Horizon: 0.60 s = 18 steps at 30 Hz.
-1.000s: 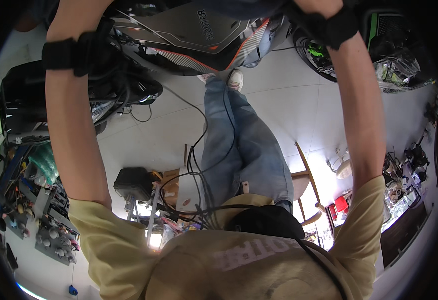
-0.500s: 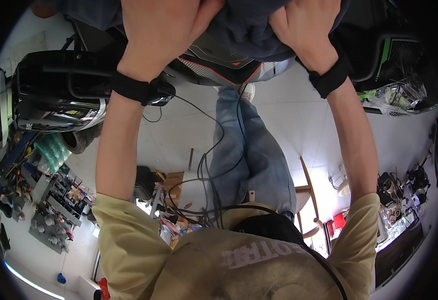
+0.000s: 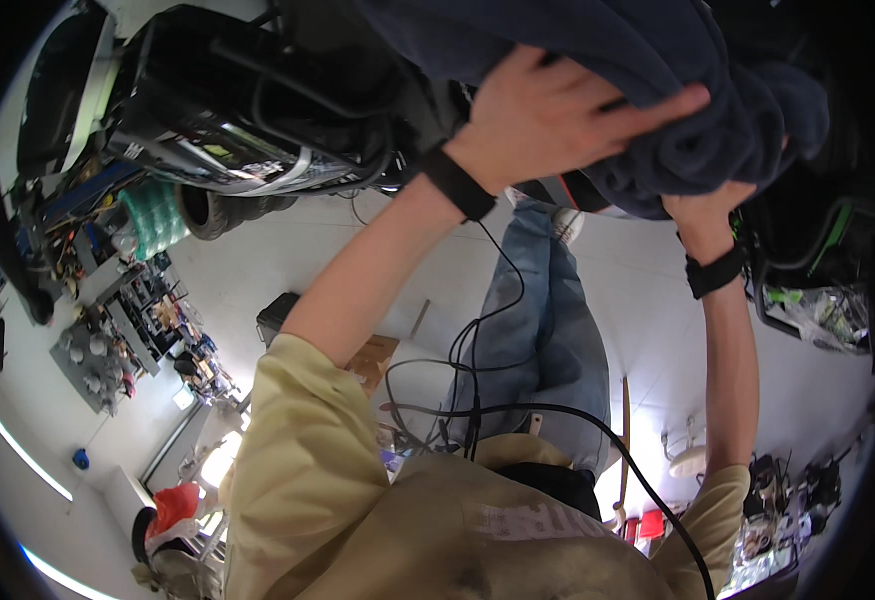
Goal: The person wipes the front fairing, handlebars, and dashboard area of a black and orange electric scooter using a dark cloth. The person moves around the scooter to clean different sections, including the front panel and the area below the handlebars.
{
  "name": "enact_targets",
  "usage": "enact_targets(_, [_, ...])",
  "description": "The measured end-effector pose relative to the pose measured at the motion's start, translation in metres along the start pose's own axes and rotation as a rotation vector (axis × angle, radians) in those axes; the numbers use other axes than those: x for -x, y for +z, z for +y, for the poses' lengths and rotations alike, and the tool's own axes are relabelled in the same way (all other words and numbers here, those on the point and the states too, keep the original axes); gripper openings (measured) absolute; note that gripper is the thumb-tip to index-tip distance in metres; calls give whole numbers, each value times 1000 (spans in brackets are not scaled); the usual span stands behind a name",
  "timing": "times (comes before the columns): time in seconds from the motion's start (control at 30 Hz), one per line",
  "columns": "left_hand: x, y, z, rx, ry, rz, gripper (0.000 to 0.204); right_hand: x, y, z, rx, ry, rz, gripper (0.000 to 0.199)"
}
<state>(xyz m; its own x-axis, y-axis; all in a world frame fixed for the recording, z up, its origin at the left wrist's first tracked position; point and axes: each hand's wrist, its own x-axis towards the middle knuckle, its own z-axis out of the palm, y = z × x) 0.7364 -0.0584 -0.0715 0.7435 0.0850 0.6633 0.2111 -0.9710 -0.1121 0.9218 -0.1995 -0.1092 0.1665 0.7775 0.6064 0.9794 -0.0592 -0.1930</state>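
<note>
A bunched dark navy cloth spreads across the top of the view, rolled and folded at its right end. My left hand lies against its near side with fingers spread, one stretched right across the folds. Below the rolled end, my right hand grips the cloth, its fingers mostly hidden by the fabric. Black bands circle both wrists. Under the cloth shows a small part of a dark panel with a red edge. Whether the cloth is a garment cannot be made out.
Glossy black motorbikes or scooters with tubular bars stand at left; another dark one with clear plastic wrap is at right. Tyres lie beside green wrap. A black cable hangs across my body. Cluttered shelves stand left.
Both hands have shifted to the right with the cloth. My left hand has gone from the cloth's left part to its middle, fingers now spread. The view has turned.
</note>
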Motion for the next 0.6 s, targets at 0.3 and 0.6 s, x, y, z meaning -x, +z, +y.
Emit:
enact_targets(0.3, [35,-11,16,-94,97,-109,74,48,3,3,-142,41,-178,72])
enact_targets(0.6, [-10,-8,-20,74,-221,-142,65,-6,-14,47,-8,-7,-97,58])
